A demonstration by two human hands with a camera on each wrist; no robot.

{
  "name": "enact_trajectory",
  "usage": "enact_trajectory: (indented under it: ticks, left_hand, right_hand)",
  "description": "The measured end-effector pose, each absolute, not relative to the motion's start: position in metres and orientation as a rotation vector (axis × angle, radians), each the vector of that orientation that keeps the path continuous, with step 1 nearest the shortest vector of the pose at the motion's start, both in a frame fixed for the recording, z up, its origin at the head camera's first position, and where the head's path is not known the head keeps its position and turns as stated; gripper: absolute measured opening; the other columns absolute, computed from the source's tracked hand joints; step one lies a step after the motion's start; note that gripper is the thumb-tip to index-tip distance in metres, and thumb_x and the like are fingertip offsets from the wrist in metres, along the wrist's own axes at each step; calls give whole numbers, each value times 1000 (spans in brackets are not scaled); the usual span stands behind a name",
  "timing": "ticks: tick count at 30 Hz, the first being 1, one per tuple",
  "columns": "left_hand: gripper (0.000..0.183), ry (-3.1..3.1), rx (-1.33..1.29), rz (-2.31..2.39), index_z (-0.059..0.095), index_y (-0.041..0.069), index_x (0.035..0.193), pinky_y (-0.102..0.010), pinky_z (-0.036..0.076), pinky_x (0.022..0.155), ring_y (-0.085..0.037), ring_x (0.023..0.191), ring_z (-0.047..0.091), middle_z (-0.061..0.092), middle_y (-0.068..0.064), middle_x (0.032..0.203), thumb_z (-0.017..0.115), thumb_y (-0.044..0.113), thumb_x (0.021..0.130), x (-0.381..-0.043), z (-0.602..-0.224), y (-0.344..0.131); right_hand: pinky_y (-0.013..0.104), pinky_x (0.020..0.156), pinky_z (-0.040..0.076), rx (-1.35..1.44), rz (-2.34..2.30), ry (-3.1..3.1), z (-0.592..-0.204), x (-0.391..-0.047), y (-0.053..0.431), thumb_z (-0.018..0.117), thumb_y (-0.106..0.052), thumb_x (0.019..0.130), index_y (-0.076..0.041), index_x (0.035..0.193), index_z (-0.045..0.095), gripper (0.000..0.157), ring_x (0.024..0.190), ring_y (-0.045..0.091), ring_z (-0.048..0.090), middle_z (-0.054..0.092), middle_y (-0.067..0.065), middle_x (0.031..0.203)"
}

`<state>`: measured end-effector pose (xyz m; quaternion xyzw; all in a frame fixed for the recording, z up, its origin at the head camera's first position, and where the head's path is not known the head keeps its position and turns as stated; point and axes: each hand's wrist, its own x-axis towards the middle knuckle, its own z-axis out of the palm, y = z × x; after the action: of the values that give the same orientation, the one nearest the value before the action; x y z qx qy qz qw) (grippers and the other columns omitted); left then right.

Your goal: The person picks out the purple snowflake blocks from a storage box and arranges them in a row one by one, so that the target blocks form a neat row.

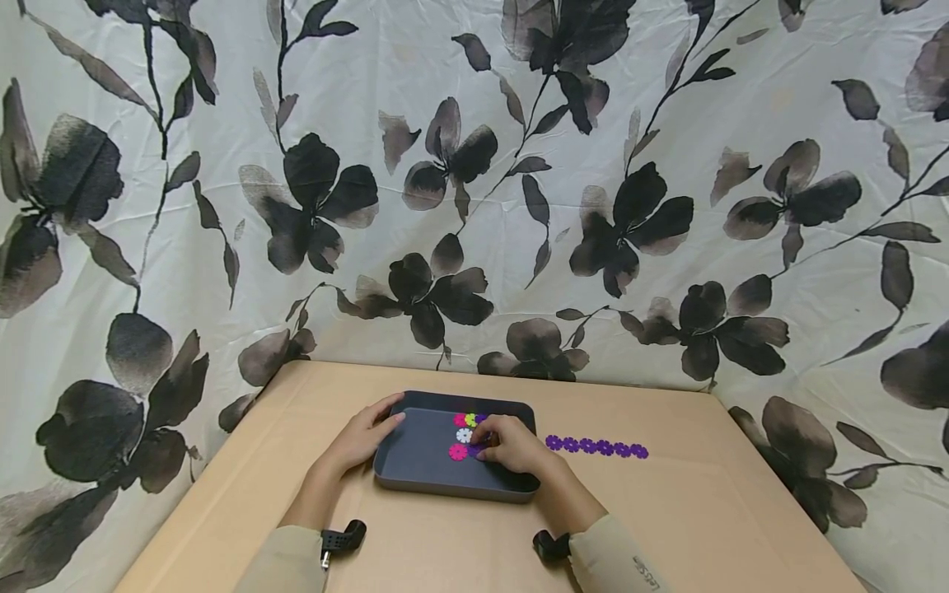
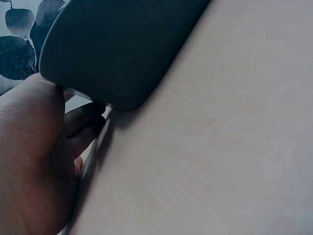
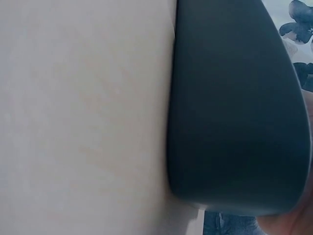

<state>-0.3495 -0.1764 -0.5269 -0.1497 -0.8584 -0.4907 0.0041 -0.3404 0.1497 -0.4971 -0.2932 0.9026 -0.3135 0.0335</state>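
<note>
The left hand grips the tray between both hands. Inside it, the right hand pinches a purple flower. Writing on the right sleeve starts "Lets"; the rest is blurry.

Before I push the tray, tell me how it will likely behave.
The tray looks stiff: its walls hold an even shape. Being broad and low, it should slide rather than tip. The flowers inside look small and thin, so a jolt might shift them.
</note>
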Motion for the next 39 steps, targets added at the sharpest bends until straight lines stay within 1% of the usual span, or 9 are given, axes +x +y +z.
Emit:
enact_trajectory:
  ticks: [5,13,22,29,33,39]
  left_hand:
    - [60,-2690,-476,-1545,41,17,161,-58,29,127,-40,154,36,40,-15,165,56,42,108,-348,-525,-176]
    - [61,-2693,-472,-1544,41,17,161,-58,28,127,-40,155,34,39,-15,166,56,44,108,-348,-525,-176]
    - [61,-2692,-471,-1547,41,18,161,-58,28,127,-40,155,34,39,-14,166,56,44,108,-349,-525,-176]
    - [61,-2696,-463,-1551,41,19,161,-58,27,128,-39,155,33,39,-14,166,56,45,107,-349,-526,-176]
    - [62,-2693,-469,-1554,41,19,161,-58,27,128,-39,155,33,39,-14,166,56,46,107,-349,-526,-176]
    - [61,-2692,-470,-1551,41,20,161,-58,27,128,-39,155,33,39,-14,166,56,45,107,-349,-526,-176]
  right_hand:
    - [22,64,45,-894,-971,2766,-496,-339,150,82,-5,89,-14,103,78,17,74,12,53,68,0,97]
    - [23,66,46,-910,-975,2751,-496,-338,150,82,-4,88,-13,105,78,20,77,16,55,67,3,97]
    - [22,65,46,-913,-991,2746,-497,-337,151,83,-4,86,-16,101,78,20,76,14,54,66,0,95]
    - [21,63,48,-894,-1055,2724,-497,-338,152,82,-2,86,-17,96,79,19,73,10,54,70,-1,89]
    - [21,64,50,-922,-1077,2711,-497,-337,153,82,0,86,-15,93,80,17,74,9,55,69,-3,90]
    - [21,62,50,-932,-1101,2691,-495,-336,153,83,-1,86,-13,94,82,15,73,8,57,70,-3,90]
